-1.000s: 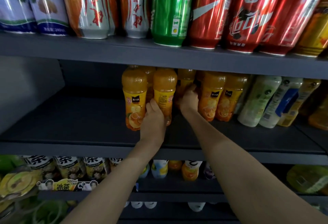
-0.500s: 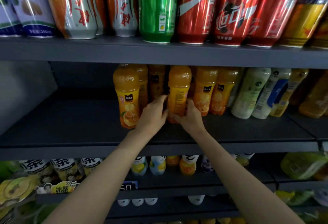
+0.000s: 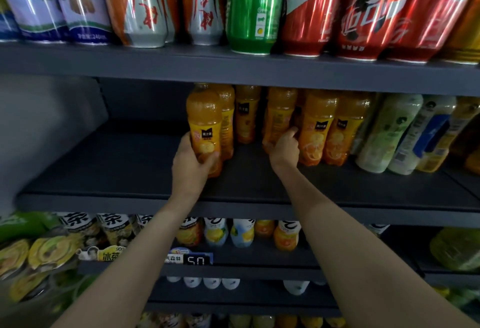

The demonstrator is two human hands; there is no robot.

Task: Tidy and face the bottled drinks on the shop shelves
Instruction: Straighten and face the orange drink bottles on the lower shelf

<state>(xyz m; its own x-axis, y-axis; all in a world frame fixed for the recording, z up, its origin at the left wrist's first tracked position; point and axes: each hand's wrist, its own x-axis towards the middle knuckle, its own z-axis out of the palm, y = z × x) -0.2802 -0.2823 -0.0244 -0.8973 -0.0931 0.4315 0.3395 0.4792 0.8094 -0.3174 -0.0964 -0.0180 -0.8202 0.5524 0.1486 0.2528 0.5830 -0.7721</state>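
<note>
Facing step in hand: left hand [image 3: 191,164] wraps front orange bottle [image 3: 205,130]; right hand [image 3: 284,147] pinches turned orange bottle [image 3: 278,117], whose label next needs rotating forward

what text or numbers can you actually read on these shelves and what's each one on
"50": price tag on the lower shelf edge.
"240": base of the purple can, top shelf.
"900": yellow tea strip, lower left.
"茶": tea bottle caps.
Orange juice bottle labels and red can lettering: too blurred to read.

The orange bottles' caps [image 3: 283,88] hide behind the upper shelf's edge [image 3: 259,73].
</note>
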